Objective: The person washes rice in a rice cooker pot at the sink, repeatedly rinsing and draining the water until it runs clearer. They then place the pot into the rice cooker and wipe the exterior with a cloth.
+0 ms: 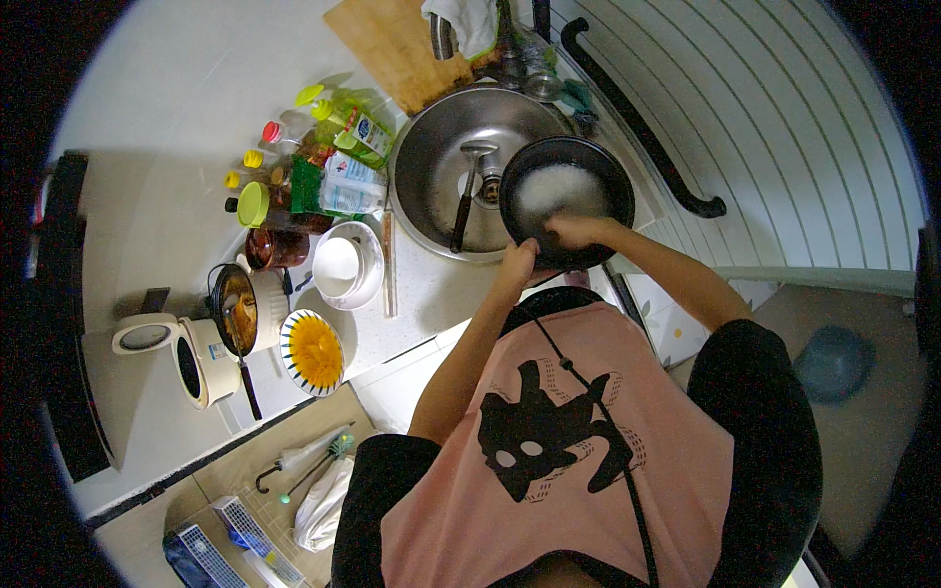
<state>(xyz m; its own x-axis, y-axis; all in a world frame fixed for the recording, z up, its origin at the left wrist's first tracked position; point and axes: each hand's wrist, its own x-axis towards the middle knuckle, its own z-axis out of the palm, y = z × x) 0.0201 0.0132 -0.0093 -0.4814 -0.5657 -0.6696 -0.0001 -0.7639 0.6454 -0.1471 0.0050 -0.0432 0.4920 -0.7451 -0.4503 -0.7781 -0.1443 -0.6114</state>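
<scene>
A round black pot [625, 173] is tilted over the right side of the stainless steel sink [423, 158]. Inside it lies a white mass [559, 187] that looks like rice in cloudy water. My left hand [522, 259] grips the pot's near rim. My right hand [577, 229] reaches down into the pot, its fingertips hidden at the edge of the white mass. In the basin, left of the pot, a metal ladle [465, 195] with a black handle rests near the drain [489, 191].
Left of the sink stand a green dish soap bottle [360, 136], several condiment bottles, chopsticks [390, 264] and stacked white bowls [338, 268]. Farther left are a plate of yellow food [315, 353] and a pan [237, 309]. A cutting board [397, 51] and faucet [441, 37] stand behind.
</scene>
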